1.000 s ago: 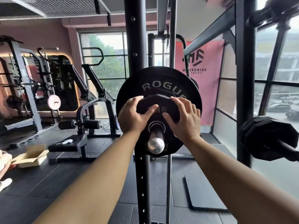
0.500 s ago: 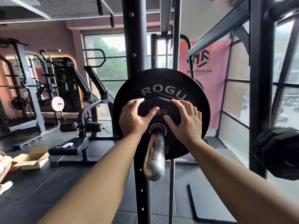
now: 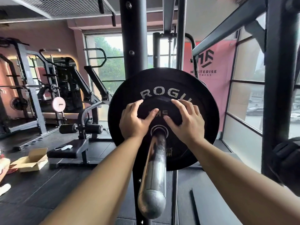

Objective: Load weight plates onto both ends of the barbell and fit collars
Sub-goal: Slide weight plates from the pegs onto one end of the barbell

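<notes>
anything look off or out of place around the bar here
Mostly tidy. The oddities: an open cardboard box lies loose on the floor at left, and the ROGUE lettering on the large plate is worn and cracked. No collar shows on the sleeve.

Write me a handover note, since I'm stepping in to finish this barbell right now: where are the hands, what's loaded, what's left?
Left hand: grip on the left edge of the small plate, thumb across its face.
Right hand: same on the right edge.
The small plate is on the bar sleeve, against or close to the large Rogue plate; I cannot tell if it is fully seated.
Done: two plates on this end.
Left: seat the small plate if needed, fit a collar here; no collar is in view. The other end is out of sight, so check it.
</notes>
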